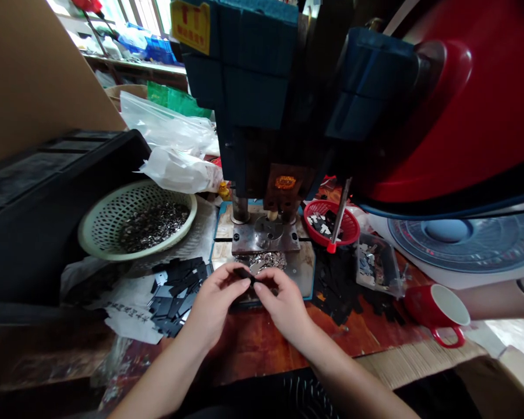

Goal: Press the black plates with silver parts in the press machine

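Both hands meet in front of a blue press [253,87]. Between their fingertips is a small black piece [243,273]. My left hand [216,299] pinches it between thumb and fingers from the left. From the right, my right hand [283,299] holds the same piece, its thumb close to the left thumb. Just behind the fingers, small shiny metal bits [268,261] lie in front of the steel die block [266,238]. Flat black and grey plates [174,297] are piled left of my left hand. More black strips [336,285] lie to the right.
A pale green basket [94,230] of metal bits stands at left, beside a black bin [48,215]. To the right are a red basket [353,227] with a rod standing at it, a clear box [378,279], a red mug [423,308] and a large red wheel [454,116] above.
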### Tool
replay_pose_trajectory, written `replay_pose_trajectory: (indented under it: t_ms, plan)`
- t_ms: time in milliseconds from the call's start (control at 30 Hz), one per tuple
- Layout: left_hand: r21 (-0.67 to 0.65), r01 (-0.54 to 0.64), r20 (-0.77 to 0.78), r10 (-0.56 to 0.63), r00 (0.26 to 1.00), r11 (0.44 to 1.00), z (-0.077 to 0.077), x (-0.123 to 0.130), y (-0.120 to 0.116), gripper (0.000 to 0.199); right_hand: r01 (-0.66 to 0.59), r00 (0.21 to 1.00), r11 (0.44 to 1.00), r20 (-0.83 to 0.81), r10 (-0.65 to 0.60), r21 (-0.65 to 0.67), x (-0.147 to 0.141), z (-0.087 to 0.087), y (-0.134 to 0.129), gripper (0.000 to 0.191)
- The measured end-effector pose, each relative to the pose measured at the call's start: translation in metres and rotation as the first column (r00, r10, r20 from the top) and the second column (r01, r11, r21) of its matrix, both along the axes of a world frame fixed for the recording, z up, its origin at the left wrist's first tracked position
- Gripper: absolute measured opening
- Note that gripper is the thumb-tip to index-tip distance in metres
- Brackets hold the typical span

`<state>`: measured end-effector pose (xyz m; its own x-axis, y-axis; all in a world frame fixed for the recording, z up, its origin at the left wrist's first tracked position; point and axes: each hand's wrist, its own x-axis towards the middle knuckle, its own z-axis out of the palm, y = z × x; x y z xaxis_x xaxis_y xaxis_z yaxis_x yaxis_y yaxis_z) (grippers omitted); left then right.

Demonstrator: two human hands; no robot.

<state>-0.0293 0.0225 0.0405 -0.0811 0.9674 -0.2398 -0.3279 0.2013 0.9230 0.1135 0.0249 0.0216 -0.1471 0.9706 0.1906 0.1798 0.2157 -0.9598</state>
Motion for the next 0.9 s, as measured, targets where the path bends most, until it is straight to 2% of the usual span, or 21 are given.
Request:
replay_pose_trajectory:
  t_ms: [67, 133, 200, 267, 400, 667, 900]
  plan:
    - [0.006, 0.021, 0.041, -0.021, 0.999, 1.0, 0.001, 0.002, -0.001, 0.016, 0.042, 0.995, 0.973, 0.082, -0.062, 0.226, 0.002, 0.002, 0.001, 0.011]
    - [-0.004, 0.006, 0.055, -0.006, 0.998, 1.0, 0.001, 0.003, -0.001, 0.023, 0.054, 0.979, 0.897, 0.152, -0.133, 0.439, 0.005, 0.002, 0.002, 0.015]
    - [-0.02, -0.004, 0.052, 0.005, 0.999, 1.0, -0.001, 0.004, -0.002, 0.034, 0.052, 0.957, 0.811, 0.202, -0.207, 0.582, 0.008, 0.002, 0.002, 0.019]
    - [-0.019, 0.003, 0.054, -0.002, 0.999, 1.0, -0.003, 0.003, -0.002, 0.039, 0.047, 0.937, 0.748, 0.231, -0.263, 0.662, 0.011, 0.002, 0.001, 0.022]
    - [0.0, 0.01, 0.036, -0.01, 0.999, 1.0, -0.008, 0.001, -0.004, 0.039, 0.035, 0.914, 0.694, 0.258, -0.314, 0.719, 0.015, 0.002, 0.0, 0.025]
    - [0.027, 0.033, 0.021, -0.033, 0.999, 0.999, -0.009, -0.002, -0.009, 0.036, 0.046, 0.91, 0.698, 0.258, -0.324, 0.714, 0.018, -0.005, 0.0, 0.027]
    - [-0.013, 0.027, 0.001, -0.027, 1.0, 1.0, -0.01, 0.0, -0.006, 0.033, 0.027, 0.893, 0.67, 0.283, -0.349, 0.742, 0.02, -0.003, -0.001, 0.027]
